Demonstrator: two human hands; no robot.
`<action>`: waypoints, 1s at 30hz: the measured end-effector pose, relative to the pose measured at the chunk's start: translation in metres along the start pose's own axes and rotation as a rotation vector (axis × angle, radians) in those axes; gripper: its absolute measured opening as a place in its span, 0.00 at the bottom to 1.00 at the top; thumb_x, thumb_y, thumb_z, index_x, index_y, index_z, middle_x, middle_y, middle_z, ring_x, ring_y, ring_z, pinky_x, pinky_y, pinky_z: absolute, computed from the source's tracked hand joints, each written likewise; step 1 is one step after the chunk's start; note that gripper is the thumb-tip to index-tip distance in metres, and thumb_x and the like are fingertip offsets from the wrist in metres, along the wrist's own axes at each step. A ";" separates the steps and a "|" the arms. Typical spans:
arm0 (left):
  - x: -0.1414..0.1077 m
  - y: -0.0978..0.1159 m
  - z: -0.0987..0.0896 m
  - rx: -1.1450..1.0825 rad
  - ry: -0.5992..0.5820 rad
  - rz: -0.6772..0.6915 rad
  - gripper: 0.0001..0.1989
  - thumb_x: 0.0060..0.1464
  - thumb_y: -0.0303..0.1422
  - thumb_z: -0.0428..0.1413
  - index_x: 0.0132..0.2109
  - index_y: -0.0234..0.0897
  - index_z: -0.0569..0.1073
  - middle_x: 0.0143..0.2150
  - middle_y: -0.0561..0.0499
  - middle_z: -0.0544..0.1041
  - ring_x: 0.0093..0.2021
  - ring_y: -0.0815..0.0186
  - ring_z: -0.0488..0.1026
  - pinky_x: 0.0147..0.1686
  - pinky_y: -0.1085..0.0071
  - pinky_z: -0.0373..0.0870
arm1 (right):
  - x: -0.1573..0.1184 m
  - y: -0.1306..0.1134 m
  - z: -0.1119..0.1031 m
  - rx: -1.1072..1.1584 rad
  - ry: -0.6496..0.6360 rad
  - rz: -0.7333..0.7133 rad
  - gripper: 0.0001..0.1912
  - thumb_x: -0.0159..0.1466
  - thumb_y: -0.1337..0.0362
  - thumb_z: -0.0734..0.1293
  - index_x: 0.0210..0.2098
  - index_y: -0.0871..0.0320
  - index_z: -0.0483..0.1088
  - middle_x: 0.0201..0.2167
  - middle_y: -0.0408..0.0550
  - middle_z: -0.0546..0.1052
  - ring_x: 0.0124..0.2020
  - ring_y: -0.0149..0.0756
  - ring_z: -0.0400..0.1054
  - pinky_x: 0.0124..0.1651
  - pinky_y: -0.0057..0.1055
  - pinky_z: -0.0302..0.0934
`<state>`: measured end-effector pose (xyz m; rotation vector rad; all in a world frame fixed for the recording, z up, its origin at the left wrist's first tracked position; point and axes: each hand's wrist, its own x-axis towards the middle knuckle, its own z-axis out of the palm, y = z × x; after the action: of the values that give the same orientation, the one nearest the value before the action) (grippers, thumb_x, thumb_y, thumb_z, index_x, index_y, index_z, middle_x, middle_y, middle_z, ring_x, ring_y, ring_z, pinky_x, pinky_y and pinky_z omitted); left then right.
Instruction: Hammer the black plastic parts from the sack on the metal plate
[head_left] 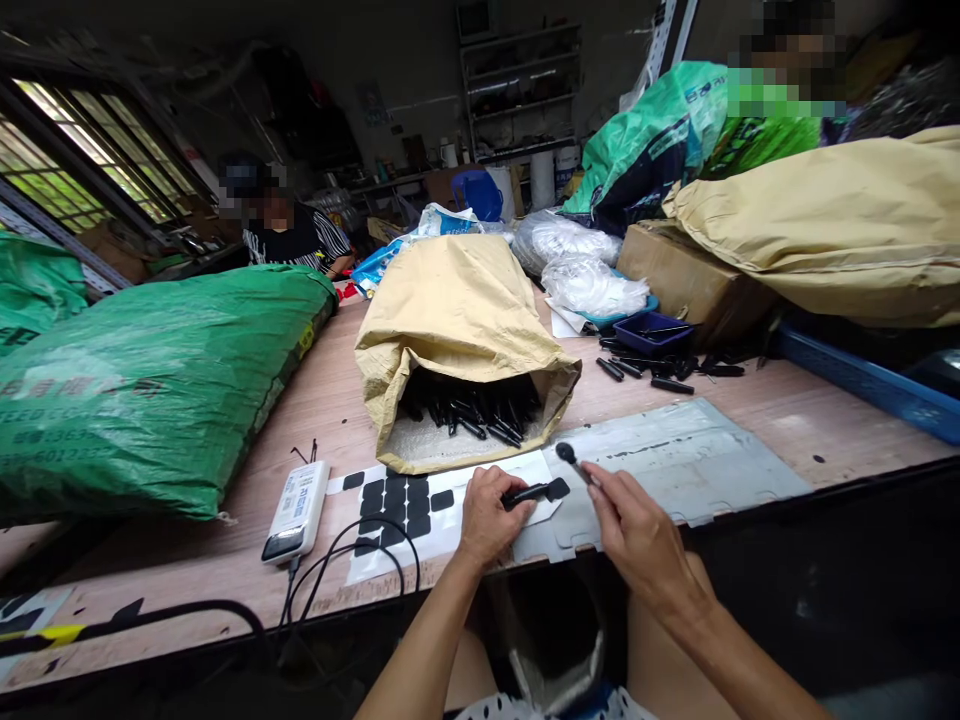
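Note:
My left hand (491, 515) is closed around a slim black handle (527, 494), held low over the white sheet. A dark squarish patch (557, 489) shows at the handle's right end; whether it is attached I cannot tell. In my right hand (641, 540) a thin stick with a round black head (566, 453) is pinched, its head raised toward the upper left. White sheet (450, 515) lies under and left of my left hand, bearing several black rounded squares (395, 505). Just beyond my hands, a tan paper sack (457, 300) opens toward me, with several black handles (469, 405) inside.
A grey board (675, 460) lies at right. Left stand a white power bank (297, 510) with black cables (337, 550) and a green sack (150, 390). Loose black pieces (671, 385), a blue tray (870, 380) and a cardboard box (682, 270) are far right. Two people sit beyond.

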<state>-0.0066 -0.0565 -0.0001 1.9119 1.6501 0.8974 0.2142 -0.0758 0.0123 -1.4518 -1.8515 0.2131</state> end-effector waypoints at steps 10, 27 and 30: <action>0.001 0.000 -0.002 0.052 -0.034 0.020 0.07 0.51 0.31 0.65 0.40 0.42 0.79 0.37 0.50 0.76 0.43 0.58 0.69 0.45 0.61 0.64 | 0.091 0.079 0.017 -0.612 -0.144 0.084 0.18 0.71 0.66 0.59 0.56 0.54 0.74 0.40 0.52 0.74 0.41 0.39 0.64 0.37 0.33 0.50; 0.002 -0.004 -0.003 0.034 -0.040 -0.003 0.17 0.69 0.41 0.46 0.40 0.42 0.78 0.39 0.49 0.77 0.43 0.58 0.68 0.45 0.60 0.64 | 0.092 0.074 0.028 -0.644 -0.092 0.087 0.15 0.70 0.65 0.59 0.52 0.56 0.71 0.41 0.53 0.71 0.44 0.42 0.61 0.39 0.35 0.48; 0.003 -0.005 -0.002 0.049 -0.039 0.003 0.18 0.70 0.41 0.45 0.40 0.42 0.77 0.38 0.49 0.76 0.42 0.58 0.68 0.45 0.60 0.63 | 0.093 0.072 0.028 -0.640 -0.102 0.106 0.14 0.70 0.65 0.59 0.52 0.57 0.71 0.42 0.54 0.71 0.44 0.42 0.61 0.39 0.34 0.48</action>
<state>-0.0117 -0.0531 -0.0016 1.9524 1.6617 0.8222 0.2450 0.0402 -0.0050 -1.9965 -2.0274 -0.2913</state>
